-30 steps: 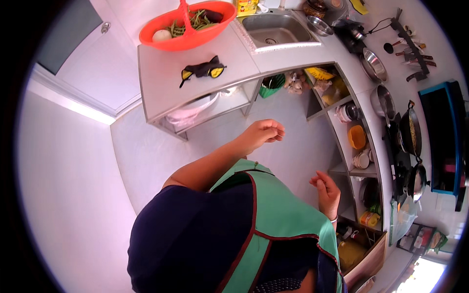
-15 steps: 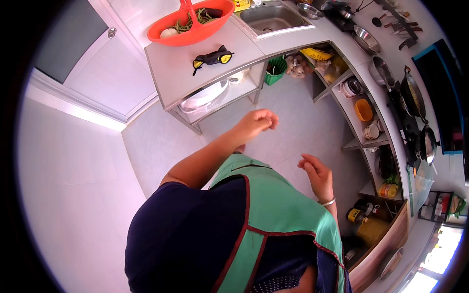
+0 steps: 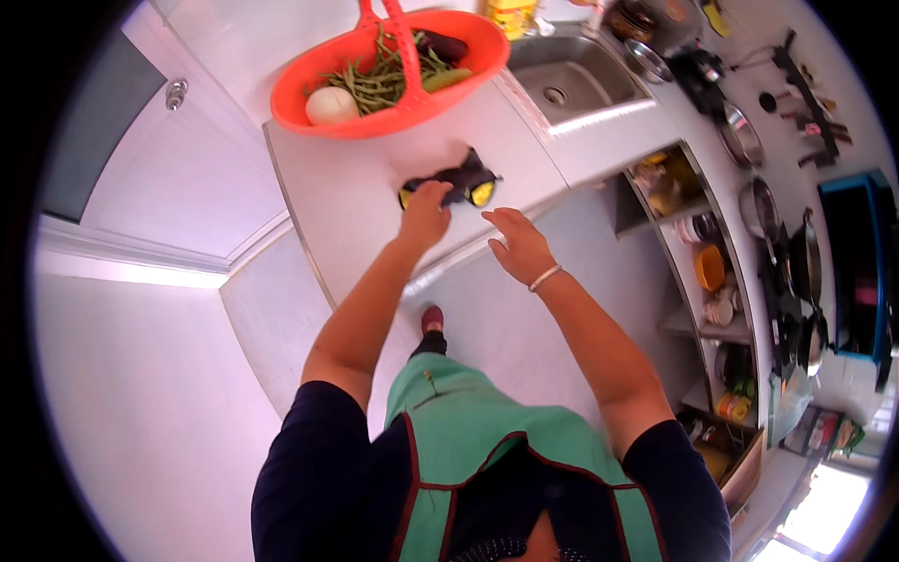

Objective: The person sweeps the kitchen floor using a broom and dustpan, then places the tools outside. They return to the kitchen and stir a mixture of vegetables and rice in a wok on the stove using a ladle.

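Observation:
A crumpled black thing with yellow round patches and a thin strap lies on the pale countertop. I cannot make out its kind. My left hand is over its left end, fingers reaching onto it and covering part of it; whether they touch it is unclear. Close to its right end, at the counter's front edge, is my right hand. That hand is empty, with its thumb apart from its stretched fingers. A bracelet circles the right wrist.
Behind the black thing stands an orange-red basket holding long green beans, a round white vegetable and an eggplant. A steel sink is to its right. Shelves and several pans line the right; a door is at left.
I have come closer to the counter, and the basket and black thing now appear nearer. Both hands have moved forward: the left over the black thing, the right up to the counter's edge.

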### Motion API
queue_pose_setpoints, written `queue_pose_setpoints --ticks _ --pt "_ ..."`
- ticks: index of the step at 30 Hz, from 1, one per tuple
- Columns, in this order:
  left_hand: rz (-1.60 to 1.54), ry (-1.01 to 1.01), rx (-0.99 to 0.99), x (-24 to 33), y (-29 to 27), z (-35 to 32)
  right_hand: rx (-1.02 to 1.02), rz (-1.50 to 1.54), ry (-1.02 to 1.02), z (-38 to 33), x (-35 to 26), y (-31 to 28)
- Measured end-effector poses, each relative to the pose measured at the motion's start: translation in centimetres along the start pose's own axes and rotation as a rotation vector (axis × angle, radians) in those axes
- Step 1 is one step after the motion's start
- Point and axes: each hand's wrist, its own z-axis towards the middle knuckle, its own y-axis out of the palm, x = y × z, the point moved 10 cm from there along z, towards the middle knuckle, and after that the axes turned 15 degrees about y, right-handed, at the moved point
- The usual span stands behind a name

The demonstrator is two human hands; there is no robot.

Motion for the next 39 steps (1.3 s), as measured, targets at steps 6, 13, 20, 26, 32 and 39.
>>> queue_pose_setpoints --ticks 6,13,20,26,32,39 --pt "0.114 -0.088 -0.398 -6.6 5.1 2.7 -0.050 -0.303 0.175 12.4 3.6 9.5" --pt "0.115 0.013 -0.400 -5.1 -2.5 -9.8 -0.314 -0.417 -0.244 4.3 -3.8 22.3" --pt "-0.165 -0.628 -0.379 -2.8 -17.4 -24.4 -1.053 0.159 -0.483 -5.1 -19.2 26.9" --pt "-0.032 -0.251 -0.120 -2.2 -19.4 -8.5 -0.467 -0.022 -0.297 5.4 -19.1 12.1" --pt "-0.331 0.292 -0.180 9.2 -14.2 2.0 0.092 0.168 0.131 -1.7 -7.9 -4.1" --pt "-0.761 0.369 -0.378 23.7 -8.4 1.5 0.602 0.392 0.674 -35.7 -1.9 -16.8"
